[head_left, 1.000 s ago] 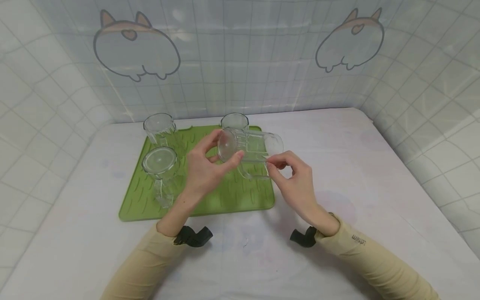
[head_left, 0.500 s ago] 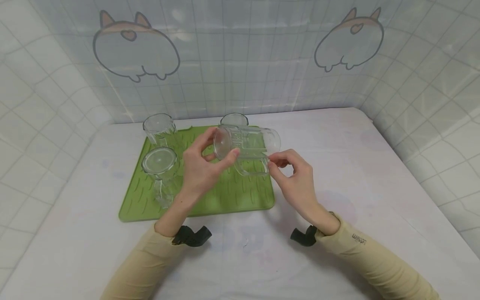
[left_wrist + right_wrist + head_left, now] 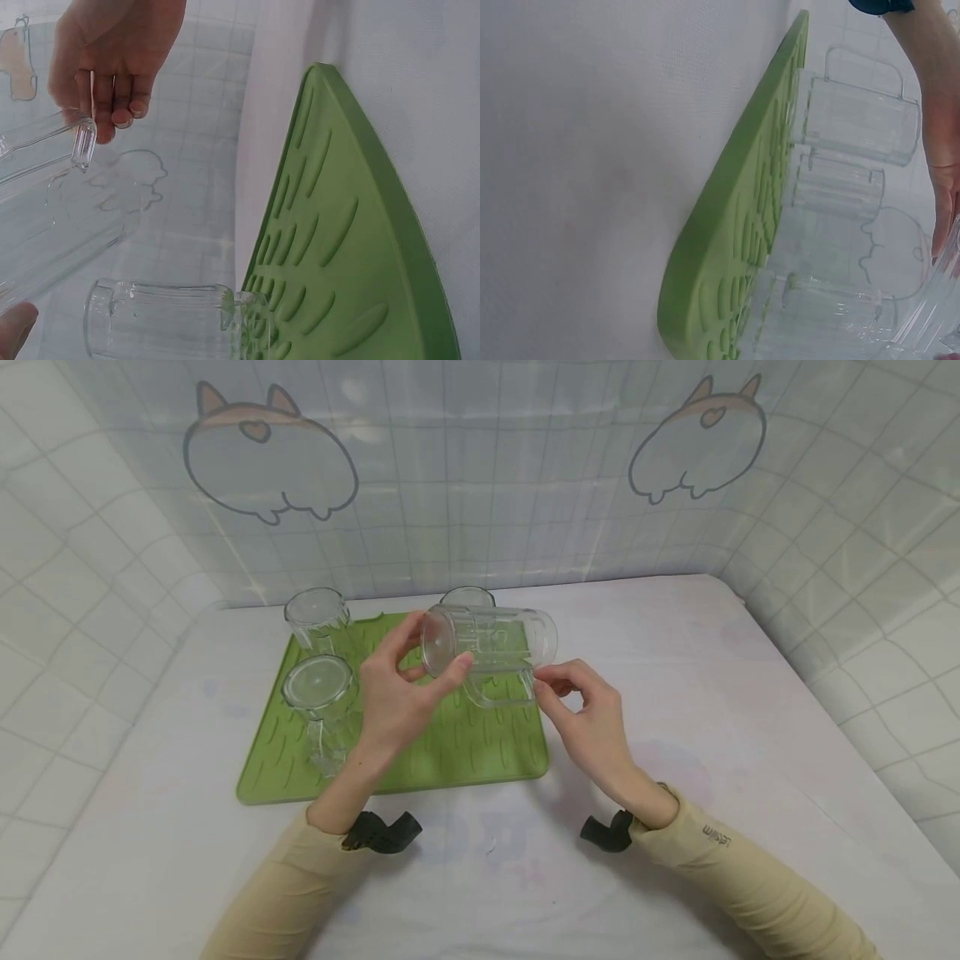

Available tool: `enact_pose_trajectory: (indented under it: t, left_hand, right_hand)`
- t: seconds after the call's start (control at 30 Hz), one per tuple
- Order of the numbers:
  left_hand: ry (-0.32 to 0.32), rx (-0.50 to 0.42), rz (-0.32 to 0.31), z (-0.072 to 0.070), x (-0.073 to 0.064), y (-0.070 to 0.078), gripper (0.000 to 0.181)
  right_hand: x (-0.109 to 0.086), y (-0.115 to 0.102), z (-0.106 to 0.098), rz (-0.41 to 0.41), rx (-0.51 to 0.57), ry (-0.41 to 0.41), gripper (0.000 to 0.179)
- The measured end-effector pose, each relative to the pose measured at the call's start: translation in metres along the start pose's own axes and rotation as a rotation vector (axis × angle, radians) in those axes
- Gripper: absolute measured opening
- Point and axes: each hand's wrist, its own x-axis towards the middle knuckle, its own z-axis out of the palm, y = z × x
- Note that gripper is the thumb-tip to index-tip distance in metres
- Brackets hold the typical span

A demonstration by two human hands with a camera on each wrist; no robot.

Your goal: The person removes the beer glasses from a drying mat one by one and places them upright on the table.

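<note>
A clear glass mug (image 3: 491, 643) is held sideways above the green ridged drying mat (image 3: 495, 752), its handle (image 3: 498, 700) pointing toward the person. The left hand (image 3: 401, 693) grips the mug's left end, thumb on the near side and fingers behind. At the handle's right end, the right hand (image 3: 588, 710) pinches with thumb and forefinger. From the left wrist, the right hand (image 3: 124, 60) appears at the handle's end (image 3: 85, 142), its other fingers loosely bent. In the right wrist view, only part of the held mug (image 3: 934, 315) shows at the lower right.
Two glass mugs stand on the mat's left side, one at the back (image 3: 317, 610) and one nearer (image 3: 318, 683). Another glass mug (image 3: 468, 597) stands at the back, partly hidden behind the held one. White cloth (image 3: 712, 693) covers the table, and tile-patterned sheeting (image 3: 495, 485) surrounds it.
The left hand and the held mug have shifted slightly left and away from the person. The right hand stays almost in place at the handle. The standing mugs have not moved.
</note>
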Motion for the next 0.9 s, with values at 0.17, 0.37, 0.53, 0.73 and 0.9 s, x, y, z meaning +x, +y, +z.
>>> enact_pose_trajectory:
  t: [0.17, 0.37, 0.53, 0.73, 0.9]
  left_hand:
    - [0.014, -0.007, 0.017, 0.000, 0.001, -0.002, 0.054]
    - [0.027, -0.015, 0.053, 0.001, 0.001, -0.004, 0.053]
    - [0.025, -0.014, 0.068, 0.001, 0.001, -0.006, 0.052]
    - [0.014, -0.016, 0.070, 0.001, 0.001, -0.007, 0.054]
    - [-0.004, -0.010, 0.070, 0.001, 0.001, -0.006, 0.054]
  right_hand:
    - [0.000, 0.014, 0.001, 0.045, -0.002, -0.045, 0.013]
    - [0.000, 0.013, 0.002, 0.112, 0.022, -0.129, 0.020]
    - [-0.001, 0.012, 0.002, 0.172, 0.092, -0.179, 0.024]
    - [0.000, 0.013, 0.002, 0.200, 0.156, -0.194, 0.028]
    - [0.001, 0.013, 0.001, 0.227, 0.188, -0.180, 0.026]
